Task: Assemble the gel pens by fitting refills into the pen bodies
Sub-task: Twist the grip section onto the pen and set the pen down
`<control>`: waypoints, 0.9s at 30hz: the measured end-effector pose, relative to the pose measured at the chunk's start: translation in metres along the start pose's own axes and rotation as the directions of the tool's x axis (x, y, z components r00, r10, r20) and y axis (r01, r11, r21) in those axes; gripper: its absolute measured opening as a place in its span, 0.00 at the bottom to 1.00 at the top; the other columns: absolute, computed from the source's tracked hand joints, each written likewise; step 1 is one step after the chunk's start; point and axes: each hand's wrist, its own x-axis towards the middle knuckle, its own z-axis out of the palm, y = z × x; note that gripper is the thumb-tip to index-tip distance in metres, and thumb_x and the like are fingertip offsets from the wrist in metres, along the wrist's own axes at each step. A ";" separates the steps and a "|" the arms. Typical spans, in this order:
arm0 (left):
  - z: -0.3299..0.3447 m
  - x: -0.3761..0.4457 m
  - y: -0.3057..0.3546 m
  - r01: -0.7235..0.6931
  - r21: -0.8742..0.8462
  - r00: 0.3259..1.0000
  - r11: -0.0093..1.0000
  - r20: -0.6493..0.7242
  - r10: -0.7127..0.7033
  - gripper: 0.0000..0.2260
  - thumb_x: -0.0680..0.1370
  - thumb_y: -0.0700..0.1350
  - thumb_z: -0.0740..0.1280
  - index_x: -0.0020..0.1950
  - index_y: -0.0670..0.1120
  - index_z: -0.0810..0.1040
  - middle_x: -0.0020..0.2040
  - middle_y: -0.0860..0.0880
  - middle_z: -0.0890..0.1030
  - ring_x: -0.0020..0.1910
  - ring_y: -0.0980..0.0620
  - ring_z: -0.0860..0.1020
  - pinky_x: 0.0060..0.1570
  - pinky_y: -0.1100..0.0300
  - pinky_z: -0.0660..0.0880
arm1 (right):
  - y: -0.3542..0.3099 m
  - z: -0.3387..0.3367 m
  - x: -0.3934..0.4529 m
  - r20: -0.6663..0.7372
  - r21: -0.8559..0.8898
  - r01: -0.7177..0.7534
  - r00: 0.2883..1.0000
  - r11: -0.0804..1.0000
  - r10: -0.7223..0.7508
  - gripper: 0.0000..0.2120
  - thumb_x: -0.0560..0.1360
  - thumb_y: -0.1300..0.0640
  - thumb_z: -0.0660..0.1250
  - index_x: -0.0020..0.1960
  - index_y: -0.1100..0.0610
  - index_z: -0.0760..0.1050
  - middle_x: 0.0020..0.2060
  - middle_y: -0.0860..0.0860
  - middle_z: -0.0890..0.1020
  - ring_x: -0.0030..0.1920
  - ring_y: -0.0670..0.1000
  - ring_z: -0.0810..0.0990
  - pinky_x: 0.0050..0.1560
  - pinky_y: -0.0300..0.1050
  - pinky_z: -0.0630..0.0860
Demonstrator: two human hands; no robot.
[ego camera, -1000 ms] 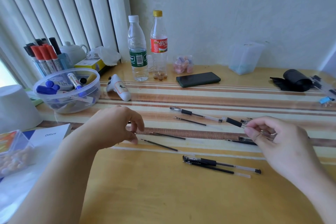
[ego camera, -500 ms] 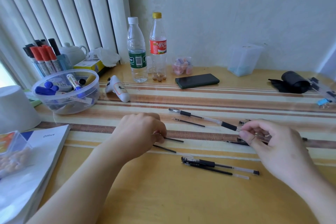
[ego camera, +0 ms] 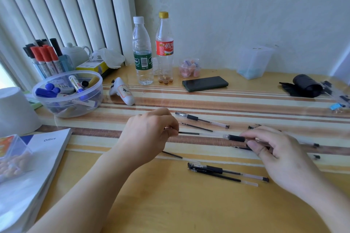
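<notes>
My left hand [ego camera: 149, 134] pinches the tip end of a thin black refill [ego camera: 191, 133], held level above the table. Its clear far end points into the open mouth of a transparent pen body [ego camera: 234, 137] with a black grip, which my right hand [ego camera: 274, 153] holds by thumb and fingers. An assembled pen [ego camera: 201, 119] lies just behind, with a loose refill [ego camera: 197, 126] beside it. Another loose refill [ego camera: 172, 154] lies near my left wrist. Two more pens [ego camera: 227, 173] lie side by side in front.
A clear bowl of markers [ego camera: 68, 92] and a marker cup [ego camera: 45, 58] stand at left, with a book [ego camera: 34, 166] near the front edge. Two bottles [ego camera: 151, 51], a phone [ego camera: 205, 83], a white handheld device [ego camera: 122, 91] and a black pouch [ego camera: 305, 86] sit further back.
My left hand picked a refill off the table and lifted it. My right hand brought the pen body leftward until the refill's end met its open mouth.
</notes>
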 end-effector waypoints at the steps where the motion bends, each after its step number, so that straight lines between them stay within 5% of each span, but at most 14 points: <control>1: 0.000 0.000 0.000 0.004 0.000 1.000 1.000 0.001 -0.004 0.02 0.76 0.49 0.69 0.44 0.56 0.79 0.44 0.60 0.76 0.35 0.55 0.71 0.29 0.62 0.66 | 0.000 0.000 0.000 0.001 0.005 0.001 1.000 1.000 -0.001 0.13 0.77 0.56 0.64 0.49 0.36 0.75 0.46 0.36 0.80 0.51 0.40 0.74 0.42 0.41 0.75; 13: 0.004 0.000 -0.005 -0.054 0.031 0.999 0.998 0.005 0.054 0.04 0.76 0.46 0.69 0.43 0.55 0.79 0.44 0.59 0.79 0.32 0.54 0.71 0.27 0.63 0.64 | -0.005 0.001 -0.002 0.051 0.007 0.029 0.998 1.000 -0.029 0.14 0.76 0.54 0.64 0.49 0.33 0.76 0.49 0.36 0.79 0.43 0.49 0.80 0.44 0.49 0.79; 19: 0.005 0.000 -0.005 -0.011 0.075 0.998 0.997 0.055 0.006 0.04 0.78 0.46 0.66 0.45 0.55 0.79 0.34 0.55 0.80 0.32 0.51 0.75 0.32 0.57 0.74 | -0.005 0.001 -0.002 0.044 0.002 0.018 0.999 1.000 -0.018 0.14 0.76 0.54 0.64 0.49 0.32 0.74 0.49 0.35 0.79 0.45 0.47 0.80 0.46 0.47 0.78; 27: 0.003 0.001 -0.002 0.026 0.065 0.997 0.998 0.074 -0.031 0.05 0.78 0.46 0.65 0.45 0.56 0.77 0.36 0.56 0.82 0.33 0.52 0.76 0.33 0.58 0.73 | -0.004 0.002 -0.002 0.076 0.004 0.029 0.997 1.000 -0.029 0.14 0.76 0.56 0.65 0.49 0.34 0.77 0.49 0.35 0.78 0.42 0.48 0.79 0.42 0.45 0.77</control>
